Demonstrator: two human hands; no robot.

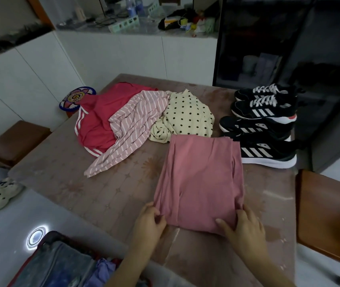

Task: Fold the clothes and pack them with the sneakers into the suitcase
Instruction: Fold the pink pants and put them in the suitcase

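A folded pink garment (200, 179) lies flat on the table (107, 195) in front of me. My left hand (149, 222) pinches its near left corner, and my right hand (241, 226) grips its near right corner. Behind it lie a cream polka-dot top (187, 116), a pink striped garment (131, 129) and a red garment with white stripes (96, 121), all unfolded. Several black sneakers with white stripes (264, 125) stand at the table's right side. An open suitcase (57, 264) sits on the floor at the lower left, with purple cloth inside.
Brown chairs stand at the left (15, 139) and right (328, 216) of the table. A round patterned mat (75, 97) sits past the far left corner. White cabinets and a dark glass cabinet (268, 42) line the back. Pale slippers (1, 193) lie on the floor at left.
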